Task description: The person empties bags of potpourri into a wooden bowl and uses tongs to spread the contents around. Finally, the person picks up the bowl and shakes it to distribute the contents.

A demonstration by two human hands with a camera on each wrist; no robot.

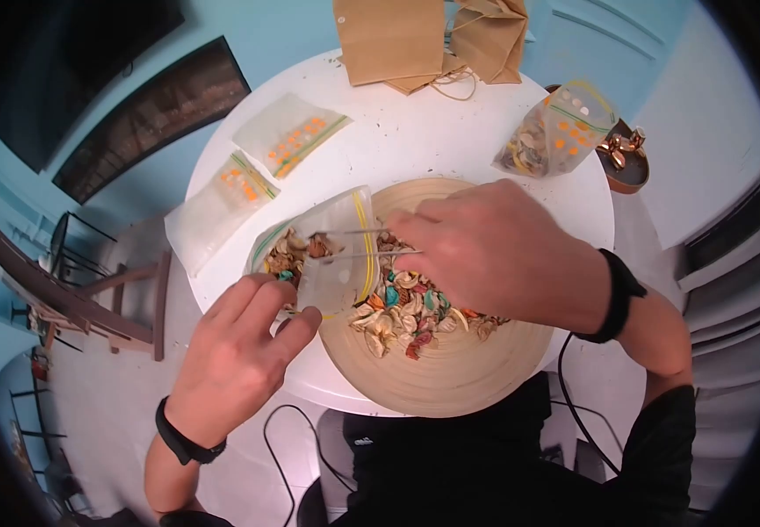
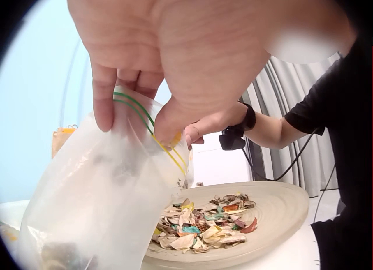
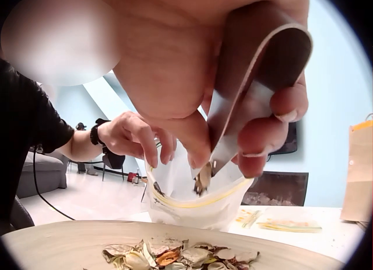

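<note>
Centrally, the right grip [image 1: 503, 250] squeezes metal tongs [image 3: 285, 54] around a brown piece [image 3: 203, 180] within a plastic bag [image 1: 331, 283]; the left grip [image 1: 244, 351] pinches that bag, presumably spreading its mouth. Beside it, a round tray [image 1: 450, 382] corrals dried petals [image 1: 410, 306].

We find each picture bright and evenly lit, bending and darkening to black at its edges. We see the tongs [image 3: 233, 72] in the right hand [image 3: 175, 60] gleam along their rim, while beside the left hand [image 2: 175, 43] a pale patch [image 2: 306, 44] is blurred smooth.
</note>
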